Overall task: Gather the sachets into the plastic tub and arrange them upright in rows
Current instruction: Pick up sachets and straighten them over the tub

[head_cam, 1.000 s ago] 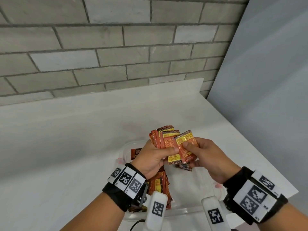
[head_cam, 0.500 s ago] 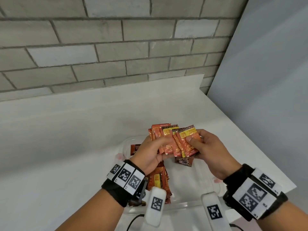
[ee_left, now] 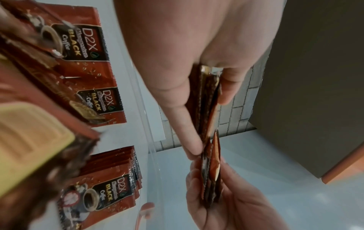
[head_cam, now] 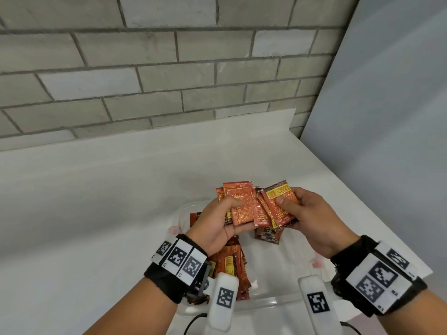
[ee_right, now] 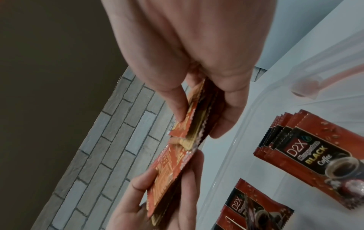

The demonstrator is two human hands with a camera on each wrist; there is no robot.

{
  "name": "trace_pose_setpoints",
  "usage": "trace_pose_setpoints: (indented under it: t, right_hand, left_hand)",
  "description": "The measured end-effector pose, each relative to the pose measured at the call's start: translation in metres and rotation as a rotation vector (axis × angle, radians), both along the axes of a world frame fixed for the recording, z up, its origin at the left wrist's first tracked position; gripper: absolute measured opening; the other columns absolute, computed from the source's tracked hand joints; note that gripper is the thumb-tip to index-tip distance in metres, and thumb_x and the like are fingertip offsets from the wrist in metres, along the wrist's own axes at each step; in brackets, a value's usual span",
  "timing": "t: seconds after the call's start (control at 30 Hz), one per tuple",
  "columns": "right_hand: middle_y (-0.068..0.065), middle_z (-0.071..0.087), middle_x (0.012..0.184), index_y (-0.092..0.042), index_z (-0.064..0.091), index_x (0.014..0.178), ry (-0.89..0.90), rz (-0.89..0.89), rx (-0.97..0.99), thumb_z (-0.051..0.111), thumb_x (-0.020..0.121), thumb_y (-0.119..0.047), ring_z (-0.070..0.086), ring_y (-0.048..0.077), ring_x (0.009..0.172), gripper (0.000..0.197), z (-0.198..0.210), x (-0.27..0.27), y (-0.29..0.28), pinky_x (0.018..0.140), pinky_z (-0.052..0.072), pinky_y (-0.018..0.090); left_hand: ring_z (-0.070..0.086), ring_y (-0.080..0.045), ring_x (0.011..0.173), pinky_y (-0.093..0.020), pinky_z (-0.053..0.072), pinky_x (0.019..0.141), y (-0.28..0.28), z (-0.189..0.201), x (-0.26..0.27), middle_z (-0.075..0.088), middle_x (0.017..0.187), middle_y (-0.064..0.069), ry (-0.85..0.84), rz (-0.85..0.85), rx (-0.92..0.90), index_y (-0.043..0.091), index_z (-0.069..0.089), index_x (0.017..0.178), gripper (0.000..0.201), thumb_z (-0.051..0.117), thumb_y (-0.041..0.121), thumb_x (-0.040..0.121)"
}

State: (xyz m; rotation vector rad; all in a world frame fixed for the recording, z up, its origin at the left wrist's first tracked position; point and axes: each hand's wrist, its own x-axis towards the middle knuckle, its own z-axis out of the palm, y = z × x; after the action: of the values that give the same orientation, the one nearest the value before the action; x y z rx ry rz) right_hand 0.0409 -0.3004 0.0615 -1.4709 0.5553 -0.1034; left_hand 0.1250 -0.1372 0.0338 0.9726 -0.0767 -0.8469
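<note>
Both forearms are raised side by side. The left hand (head_cam: pixel 217 222) and right hand (head_cam: pixel 306 217) are curled, thumbs pressed down on a fan of sachets (head_cam: pixel 256 206).

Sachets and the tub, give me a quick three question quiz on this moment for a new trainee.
1. True or false: both hands grip sachets above the plastic tub.
2. The left hand holds its sachets with: A the printed back facing the head camera; B the coffee-cup front facing it.
3. Fill in: the sachets already in the tub read D2X ____ Coffee.

Key: 1 true, the right hand grips a fan too. 2 A. 3 Black.
</note>
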Motion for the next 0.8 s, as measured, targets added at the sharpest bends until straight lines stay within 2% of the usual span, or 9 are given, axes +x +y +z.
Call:
trace_pose_setpoints:
  t: [0.1,0.17,0.3,0.4,0.5,0.6,0.67,0.8]
  right_hand:
    - [0.015,0.07,0.105,-0.003,0.06,0.116,-0.002,-0.011,0.083,0.055,0.093,-0.012,0.069,0.02,0.085,0.025,0.0,-0.001,-0.001,0.07,0.057,0.028]
    - [0.014,0.07,0.105,-0.002,0.059,0.117,-0.011,-0.016,0.167,0.054,0.094,-0.013,0.069,0.019,0.085,0.026,-0.001,0.0,0.0,0.068,0.057,0.027]
    - [0.014,0.071,0.107,-0.002,0.057,0.119,-0.01,-0.041,0.315,0.055,0.093,-0.014,0.069,0.021,0.09,0.029,-0.003,0.001,0.006,0.076,0.058,0.033]
    - [0.015,0.071,0.105,-0.002,0.057,0.118,0.016,-0.046,0.351,0.056,0.092,-0.015,0.07,0.024,0.091,0.029,-0.004,0.002,0.007,0.078,0.058,0.039]
    - [0.014,0.072,0.102,-0.002,0.057,0.118,0.028,-0.053,0.362,0.057,0.091,-0.014,0.071,0.022,0.086,0.029,-0.002,0.002,0.005,0.074,0.06,0.039]
    - [0.011,0.072,0.097,-0.004,0.056,0.119,0.024,-0.082,0.347,0.057,0.091,-0.011,0.071,0.019,0.08,0.028,0.0,0.001,0.0,0.067,0.06,0.034]
    - [0.01,0.073,0.095,-0.005,0.057,0.117,0.026,-0.076,0.339,0.057,0.091,-0.008,0.07,0.018,0.077,0.026,0.003,0.0,-0.002,0.067,0.06,0.034]
    - [0.012,0.071,0.1,-0.005,0.057,0.117,0.044,-0.016,0.282,0.057,0.089,-0.003,0.069,0.02,0.079,0.028,0.008,-0.002,-0.006,0.075,0.058,0.038]
  left_hand:
    - [0.067,-0.024,0.094,-0.035,0.057,0.075,0.001,-0.002,0.0,0.073,0.097,-0.006,-0.079,0.024,0.016,0.013,0.062,0.103,0.016,0.052,0.004,0.093]
    - [0.066,-0.023,0.095,-0.034,0.055,0.079,0.0,-0.002,-0.002,0.073,0.095,-0.003,-0.125,0.035,0.007,0.015,0.065,0.098,0.017,0.056,0.002,0.09]
    - [0.069,-0.02,0.099,-0.032,0.058,0.079,-0.002,-0.003,-0.005,0.073,0.105,-0.006,-0.176,0.026,-0.016,0.014,0.064,0.108,0.028,0.058,-0.004,0.086]
    - [0.069,-0.019,0.097,-0.03,0.058,0.076,-0.002,-0.003,-0.007,0.074,0.101,-0.003,-0.184,0.013,0.0,0.015,0.063,0.108,0.031,0.058,-0.007,0.086]
    - [0.07,-0.018,0.096,-0.031,0.058,0.074,-0.002,0.0,-0.008,0.074,0.101,-0.004,-0.132,-0.003,-0.02,0.014,0.063,0.106,0.025,0.058,-0.002,0.088]
    - [0.068,-0.026,0.096,-0.041,0.059,0.078,-0.002,0.003,-0.005,0.073,0.102,-0.012,0.039,0.023,-0.097,0.008,0.06,0.106,0.016,0.05,0.006,0.094]
    - [0.068,-0.031,0.092,-0.044,0.059,0.074,-0.001,0.003,-0.004,0.072,0.098,-0.017,0.089,0.04,-0.113,0.004,0.059,0.104,0.016,0.046,0.004,0.094]
    - [0.07,-0.024,0.088,-0.036,0.06,0.072,0.0,-0.001,-0.003,0.073,0.095,-0.01,-0.117,0.005,0.028,0.009,0.062,0.102,0.015,0.056,0.001,0.091]
